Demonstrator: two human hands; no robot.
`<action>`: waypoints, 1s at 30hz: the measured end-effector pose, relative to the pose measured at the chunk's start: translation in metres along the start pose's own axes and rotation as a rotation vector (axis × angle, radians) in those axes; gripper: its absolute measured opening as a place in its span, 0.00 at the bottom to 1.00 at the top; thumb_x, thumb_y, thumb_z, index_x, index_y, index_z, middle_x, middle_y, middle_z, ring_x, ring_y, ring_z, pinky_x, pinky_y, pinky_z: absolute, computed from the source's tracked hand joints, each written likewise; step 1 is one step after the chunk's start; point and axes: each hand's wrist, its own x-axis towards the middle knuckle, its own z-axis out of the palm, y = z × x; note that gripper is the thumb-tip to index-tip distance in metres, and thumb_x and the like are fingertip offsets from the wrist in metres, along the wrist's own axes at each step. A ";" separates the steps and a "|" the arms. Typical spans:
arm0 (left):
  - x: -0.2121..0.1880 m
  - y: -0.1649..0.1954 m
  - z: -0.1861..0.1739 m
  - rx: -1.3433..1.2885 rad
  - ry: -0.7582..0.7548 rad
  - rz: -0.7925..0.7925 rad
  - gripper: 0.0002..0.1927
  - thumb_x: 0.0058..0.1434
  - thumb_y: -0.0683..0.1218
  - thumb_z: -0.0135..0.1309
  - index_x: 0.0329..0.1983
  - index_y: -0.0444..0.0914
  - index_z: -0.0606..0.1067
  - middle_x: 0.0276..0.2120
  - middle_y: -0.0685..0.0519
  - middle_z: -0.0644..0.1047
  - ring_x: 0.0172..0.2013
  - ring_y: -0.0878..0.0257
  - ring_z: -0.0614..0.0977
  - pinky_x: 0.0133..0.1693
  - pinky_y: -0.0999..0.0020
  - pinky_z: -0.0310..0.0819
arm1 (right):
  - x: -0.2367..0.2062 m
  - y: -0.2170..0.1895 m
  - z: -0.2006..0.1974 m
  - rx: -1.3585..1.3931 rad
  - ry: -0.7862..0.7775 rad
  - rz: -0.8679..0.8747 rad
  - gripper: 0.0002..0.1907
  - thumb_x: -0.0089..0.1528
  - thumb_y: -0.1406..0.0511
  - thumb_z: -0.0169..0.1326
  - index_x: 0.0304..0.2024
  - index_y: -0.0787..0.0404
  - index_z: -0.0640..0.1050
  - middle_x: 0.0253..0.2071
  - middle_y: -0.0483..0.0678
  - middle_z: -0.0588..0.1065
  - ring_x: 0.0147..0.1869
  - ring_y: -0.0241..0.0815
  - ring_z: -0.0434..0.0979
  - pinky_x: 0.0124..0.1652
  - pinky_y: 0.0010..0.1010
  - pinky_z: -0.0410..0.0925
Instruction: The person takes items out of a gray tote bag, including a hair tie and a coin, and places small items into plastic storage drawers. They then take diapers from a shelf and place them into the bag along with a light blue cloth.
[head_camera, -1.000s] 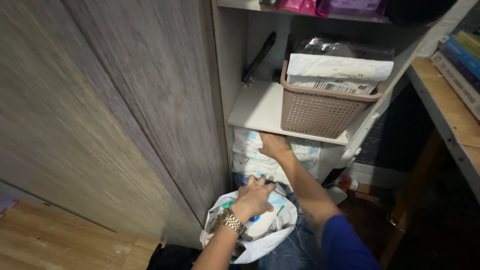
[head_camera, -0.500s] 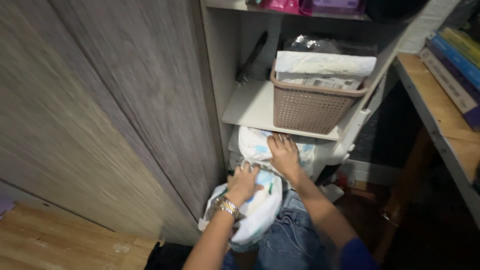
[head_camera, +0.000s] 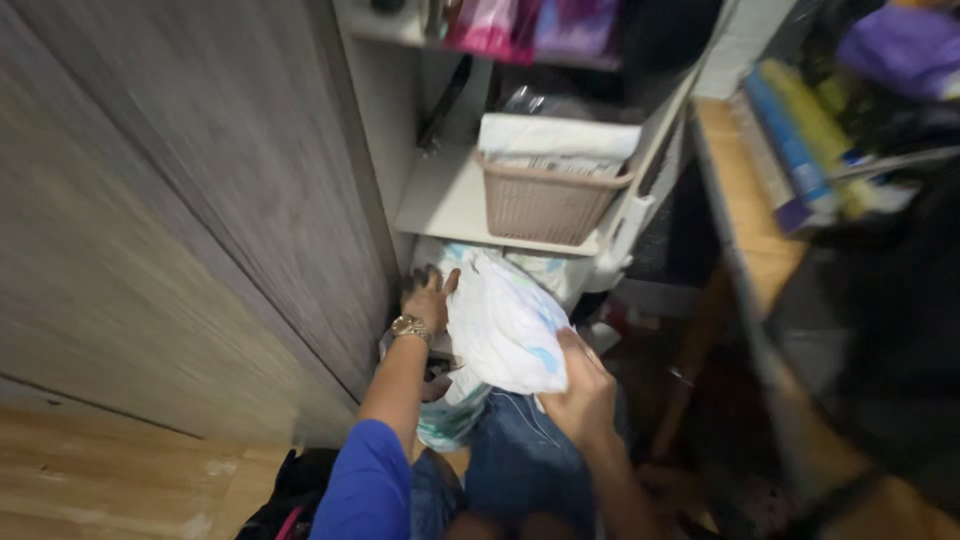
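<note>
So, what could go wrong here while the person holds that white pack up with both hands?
1. The white pack is soft and held only at its edges by the right hand and left hand; it may sag and slip.
2. The basket sits on the shelf just above, with its front near the edge; lifting the pack higher might bump it.
3. A plastic bag lies on the person's lap under the pack and could slide off.
</note>
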 end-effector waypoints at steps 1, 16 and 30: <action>-0.001 0.004 -0.010 -0.072 0.066 0.025 0.48 0.53 0.45 0.60 0.78 0.53 0.54 0.74 0.41 0.52 0.69 0.42 0.54 0.58 0.45 0.62 | 0.000 -0.009 -0.022 0.020 -0.011 0.048 0.35 0.47 0.65 0.68 0.55 0.71 0.74 0.52 0.65 0.77 0.57 0.62 0.78 0.54 0.42 0.71; -0.232 0.094 -0.237 -2.523 -0.681 -0.249 0.44 0.63 0.73 0.41 0.74 0.41 0.64 0.69 0.47 0.70 0.68 0.48 0.71 0.68 0.44 0.63 | 0.101 -0.184 -0.283 -0.052 -0.108 -0.046 0.28 0.48 0.67 0.64 0.50 0.69 0.75 0.52 0.63 0.77 0.62 0.63 0.76 0.57 0.45 0.70; -0.276 0.161 -0.449 -2.200 -0.429 0.082 0.32 0.58 0.41 0.59 0.65 0.41 0.65 0.57 0.45 0.76 0.54 0.52 0.80 0.52 0.55 0.77 | 0.165 -0.240 -0.486 -0.237 -0.295 -0.293 0.29 0.52 0.53 0.61 0.54 0.57 0.75 0.64 0.60 0.67 0.72 0.63 0.63 0.62 0.58 0.61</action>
